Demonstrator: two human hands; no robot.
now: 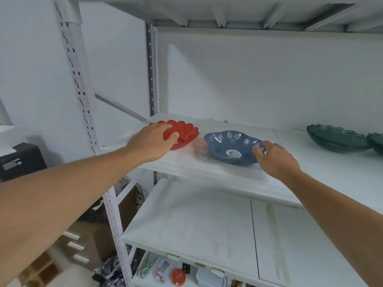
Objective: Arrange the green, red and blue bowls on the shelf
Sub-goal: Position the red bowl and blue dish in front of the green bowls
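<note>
Up on the shelf [207, 168], left hand [152, 142] grips the red bowl [186, 130] while right hand [275, 157] pinches the blue bowl's [230, 147] rim.

Single view only, no 2nd cam, so no shared coverage: head-worn wide-angle, aimed fwd and slightly down at a white shelf unit [207, 172] at arm's reach. Middle shelf board fills frame centre, lower board at 6 o'clock, underside of upper board at 12 o'clock. Strong wide-angle bowing at edges; left upright [83, 100] leans at 10 o'clock.
</note>
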